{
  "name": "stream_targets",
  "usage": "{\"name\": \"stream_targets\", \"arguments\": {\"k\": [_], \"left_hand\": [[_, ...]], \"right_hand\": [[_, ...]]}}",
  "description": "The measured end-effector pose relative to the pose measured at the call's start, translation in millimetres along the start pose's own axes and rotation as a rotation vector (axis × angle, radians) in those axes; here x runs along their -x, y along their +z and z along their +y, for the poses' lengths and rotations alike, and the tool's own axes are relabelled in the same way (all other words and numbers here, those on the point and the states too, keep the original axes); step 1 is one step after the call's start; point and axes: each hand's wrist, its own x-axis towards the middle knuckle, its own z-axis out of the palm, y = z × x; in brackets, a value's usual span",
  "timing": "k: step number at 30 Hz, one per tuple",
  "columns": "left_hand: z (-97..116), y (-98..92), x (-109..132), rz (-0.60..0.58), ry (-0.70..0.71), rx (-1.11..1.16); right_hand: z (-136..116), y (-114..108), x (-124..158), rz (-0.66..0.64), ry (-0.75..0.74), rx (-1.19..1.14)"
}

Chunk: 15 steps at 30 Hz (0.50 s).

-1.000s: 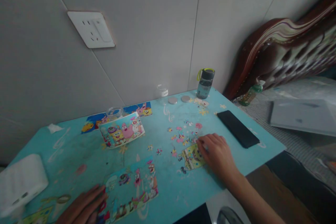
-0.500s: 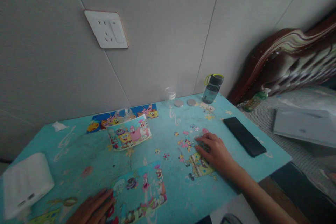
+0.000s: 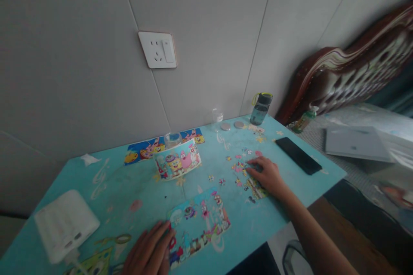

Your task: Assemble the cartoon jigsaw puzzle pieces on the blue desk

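Observation:
A partly assembled jigsaw puzzle [image 3: 180,247] with cartoon figures lies on the table, with an open gap in its middle. My left hand [image 3: 150,247] rests at its left edge, fingers stretched out flat and holding nothing. Farther right, my right hand [image 3: 265,175] is low over the table beside a cluster of loose puzzle pieces [image 3: 239,167]. Its thumb and fingers are apart, with fingertips at the edge of the cluster; no piece shows between them. Behind the puzzle, a curved picture card [image 3: 179,163] with similar figures leans against a clear container [image 3: 173,139].
A white power adapter [image 3: 66,225] with a cable sits at left. Toward the right are a black phone-like slab [image 3: 298,155], a water bottle [image 3: 261,109], a clear cup [image 3: 217,119] and two round lids [image 3: 226,126]. The wall borders the table's back edge.
My view has turned left, so the tabletop things appear farther right. My left hand stays by the puzzle's edge, and my right hand remains at the loose pieces with its fingers slightly shifted.

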Motion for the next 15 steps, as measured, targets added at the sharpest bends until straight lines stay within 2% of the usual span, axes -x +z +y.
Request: {"name": "stream_targets", "arguments": {"k": [7, 15], "left_hand": [[7.8, -3.1, 0.7, 0.004, -0.057, -0.025], [4.3, -1.2, -0.7, 0.030, -0.008, -0.075]], "right_hand": [[1.9, 2.1, 2.3, 0.049, -0.030, -0.018], [-0.1, 1.5, 3.6, 0.053, -0.047, -0.014]]}}
